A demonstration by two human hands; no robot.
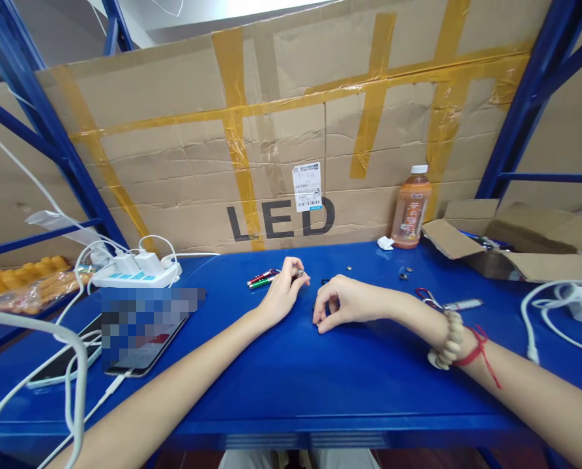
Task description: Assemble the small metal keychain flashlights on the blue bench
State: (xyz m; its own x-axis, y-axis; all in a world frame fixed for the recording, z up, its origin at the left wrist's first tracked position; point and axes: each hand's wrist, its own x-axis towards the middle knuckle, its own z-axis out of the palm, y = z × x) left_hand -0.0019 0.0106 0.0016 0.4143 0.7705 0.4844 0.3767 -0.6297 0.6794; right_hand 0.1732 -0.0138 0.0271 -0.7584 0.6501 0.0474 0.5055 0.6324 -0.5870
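My left hand (281, 294) is closed in a pinch over the blue table, with a small shiny piece (301, 273) between thumb and fingers; its kind is too small to tell. Close behind that hand lie a red pen-shaped metal stick (264, 275) and a green one (261, 283), side by side. To the right, my right hand (338, 303) is held low with fingers curled and the thumb near the fingertips. A bit of something dark shows by those fingers, too hidden to name. A small black piece (325, 281) lies just behind this hand.
Small round metal bits (404, 277) lie behind my right forearm, near a silver stick (463, 304) with a red clip. An orange drink bottle (410, 208) and an open carton (496, 244) stand behind. Phones (146, 345), a power strip (134, 275) and white cables fill the left.
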